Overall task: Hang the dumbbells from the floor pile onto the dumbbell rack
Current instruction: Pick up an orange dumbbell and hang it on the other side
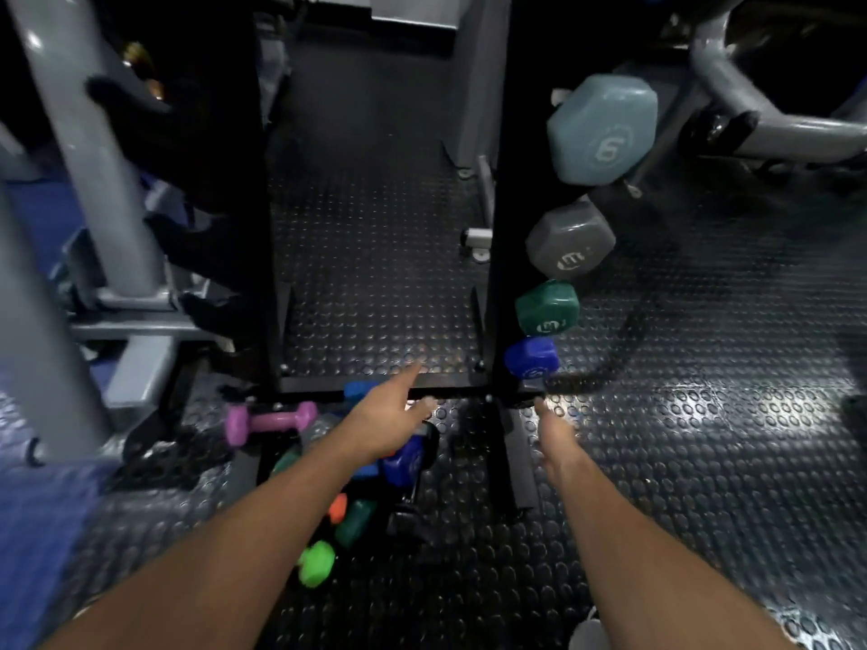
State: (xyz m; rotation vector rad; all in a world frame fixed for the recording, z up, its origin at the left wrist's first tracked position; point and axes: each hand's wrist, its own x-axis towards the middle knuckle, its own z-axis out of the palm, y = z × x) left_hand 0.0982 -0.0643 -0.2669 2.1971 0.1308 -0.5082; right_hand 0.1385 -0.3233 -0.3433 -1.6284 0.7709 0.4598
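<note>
A black dumbbell rack (497, 255) stands in front of me. On its right side hang a light blue dumbbell (603, 129), a grey one (570, 241), a green one (546, 307) and a blue one (532, 358). The floor pile lies at the rack's foot: a pink dumbbell (269, 422), a blue one (406, 459), a green one (354, 523), an orange end (338, 508) and a lime green one (316, 562). My left hand (387, 415) reaches over the pile with straight fingers, holding nothing. My right hand (556, 431) stretches toward the rack's base, fingers extended, empty.
Grey machine frames (94, 180) stand to the left, with blue padding (28, 532) at the lower left. A grey curved machine bar (750, 114) sits at the upper right. The floor is black studded rubber (703, 415).
</note>
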